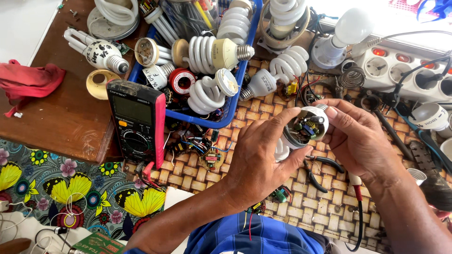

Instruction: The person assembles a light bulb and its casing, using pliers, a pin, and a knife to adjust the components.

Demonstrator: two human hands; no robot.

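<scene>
Two surfaces lie under my work, largest first: the woven mat [301, 197] beneath my hands and the brown wooden board [61, 117] to its left, with a red cloth [28, 80] on the board's edge. On the mat and board sits a blue plastic basket [235, 89] heaped with white spiral lamps [212, 49], and a white power strip [405, 70] lies at the far right. A black and red multimeter [139, 122] rests against the basket's near side, with loose circuit boards [205, 150] just beside it. My left hand [259, 155] is closed around an opened lamp base [306, 124], thumb along its rim, and my right hand [358, 136] pinches the same base from the other side, thumb at its top edge. That base is held above the mat's middle, its small circuit board showing. Black-handled pliers [315, 171] lie on the mat just below it.
</scene>
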